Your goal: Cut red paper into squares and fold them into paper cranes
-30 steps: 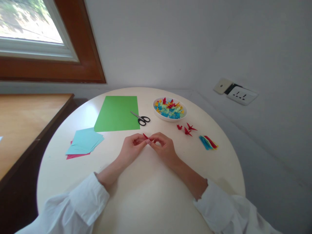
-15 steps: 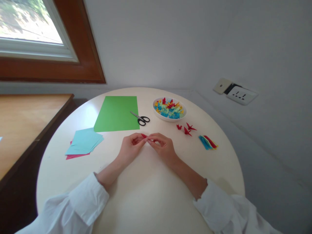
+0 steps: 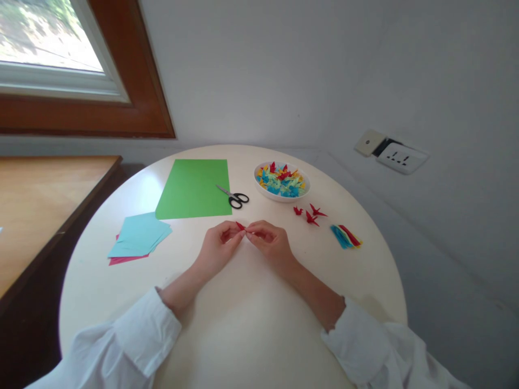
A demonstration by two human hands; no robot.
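Note:
Between my two hands is a small piece of folded red paper [image 3: 240,226], mostly covered by fingertips. My left hand [image 3: 221,241] pinches it from the left, thumb against forefinger. From the other side, my right hand [image 3: 270,241] pinches its right end, fingers curled. Three red paper cranes [image 3: 312,218] lie on the white table to the right of my right hand. Beyond them stands a white bowl [image 3: 279,199] full of paper cranes in red, yellow, blue and pale green. Scissors with black handles [image 3: 236,200] rest just past my hands, blades over a green sheet [image 3: 194,189].
Light blue square papers [image 3: 140,235] lie over pink ones [image 3: 128,260] at the left. A fanned bundle of coloured folded strips [image 3: 346,236] is at the right of the round table [image 3: 243,324]. A wall socket [image 3: 402,157] and a wooden surface [image 3: 48,200] flank the table.
My fingers have shifted slightly on the red paper, and its visible tip now shows at a different angle. Both hands stay in nearly the same place; the other things have not moved.

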